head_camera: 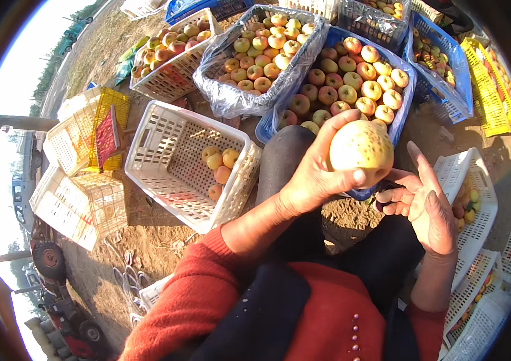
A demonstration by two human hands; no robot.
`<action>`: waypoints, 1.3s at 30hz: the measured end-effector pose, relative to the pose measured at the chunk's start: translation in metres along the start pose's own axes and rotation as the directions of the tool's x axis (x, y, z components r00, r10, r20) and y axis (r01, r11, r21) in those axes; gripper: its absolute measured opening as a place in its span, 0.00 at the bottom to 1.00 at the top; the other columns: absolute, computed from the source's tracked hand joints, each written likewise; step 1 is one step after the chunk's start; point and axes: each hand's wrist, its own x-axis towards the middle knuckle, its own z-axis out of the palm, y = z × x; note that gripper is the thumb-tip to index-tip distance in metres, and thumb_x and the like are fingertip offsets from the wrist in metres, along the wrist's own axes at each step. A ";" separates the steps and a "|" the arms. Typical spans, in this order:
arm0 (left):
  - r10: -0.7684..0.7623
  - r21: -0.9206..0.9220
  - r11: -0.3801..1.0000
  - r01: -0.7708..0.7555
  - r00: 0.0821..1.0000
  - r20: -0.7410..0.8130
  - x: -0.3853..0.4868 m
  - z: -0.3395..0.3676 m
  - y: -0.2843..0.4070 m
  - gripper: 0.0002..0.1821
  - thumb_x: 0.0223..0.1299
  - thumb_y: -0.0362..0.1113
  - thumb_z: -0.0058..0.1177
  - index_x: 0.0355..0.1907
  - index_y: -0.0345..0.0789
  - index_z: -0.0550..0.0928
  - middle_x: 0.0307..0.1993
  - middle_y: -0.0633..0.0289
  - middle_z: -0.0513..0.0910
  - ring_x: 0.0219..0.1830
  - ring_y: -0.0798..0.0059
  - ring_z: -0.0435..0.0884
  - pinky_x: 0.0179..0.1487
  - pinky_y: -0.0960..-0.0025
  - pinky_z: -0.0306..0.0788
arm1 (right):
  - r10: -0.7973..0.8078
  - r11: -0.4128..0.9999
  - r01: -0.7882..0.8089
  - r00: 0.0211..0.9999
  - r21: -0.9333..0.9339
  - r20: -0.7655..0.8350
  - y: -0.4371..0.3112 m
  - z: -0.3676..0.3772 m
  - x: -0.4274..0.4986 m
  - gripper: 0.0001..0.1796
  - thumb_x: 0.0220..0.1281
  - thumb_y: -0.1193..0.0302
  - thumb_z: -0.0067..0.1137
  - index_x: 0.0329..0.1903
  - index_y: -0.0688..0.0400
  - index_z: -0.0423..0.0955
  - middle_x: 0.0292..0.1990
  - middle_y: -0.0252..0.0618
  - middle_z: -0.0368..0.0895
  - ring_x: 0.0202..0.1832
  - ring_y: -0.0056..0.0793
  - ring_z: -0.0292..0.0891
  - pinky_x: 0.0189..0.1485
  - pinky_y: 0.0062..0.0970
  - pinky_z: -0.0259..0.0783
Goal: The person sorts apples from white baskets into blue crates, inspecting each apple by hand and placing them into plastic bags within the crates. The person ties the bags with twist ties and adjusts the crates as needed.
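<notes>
A pale yellow apple with dark speckles [361, 151] is gripped between the fingers and thumb of my left hand [312, 178], above my knees. My right hand [422, 203] is just to the right of it, palm up and fingers apart; something small and dark shows at its fingertips, and whether it is held cannot be told. Beyond the speckled apple stands a blue plastic crate [406, 119] lined with film and full of red and yellow apples [348, 94]. To the left of my knee, a white plastic crate [190, 113] has several apples [221, 173] at its right end.
A film-lined crate [214, 85] and a white crate [169, 81], both of apples, stand at the back. Stacked crates [81, 203] are at left, white crates [467, 252] at right, blue and yellow crates [485, 104] at the far right. A wheeled machine [59, 289] stands lower left.
</notes>
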 end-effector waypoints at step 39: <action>0.240 0.936 0.351 -0.001 0.967 -0.089 0.106 -0.092 0.002 0.27 0.72 0.40 0.45 0.68 0.28 0.67 0.68 0.52 0.68 0.70 0.60 0.68 0.73 0.56 0.59 | 0.237 0.028 -0.991 0.131 -0.128 -0.963 0.275 -0.361 -0.319 0.28 0.62 0.70 0.53 0.67 0.49 0.66 0.62 0.40 0.73 0.65 0.45 0.66 0.65 0.47 0.65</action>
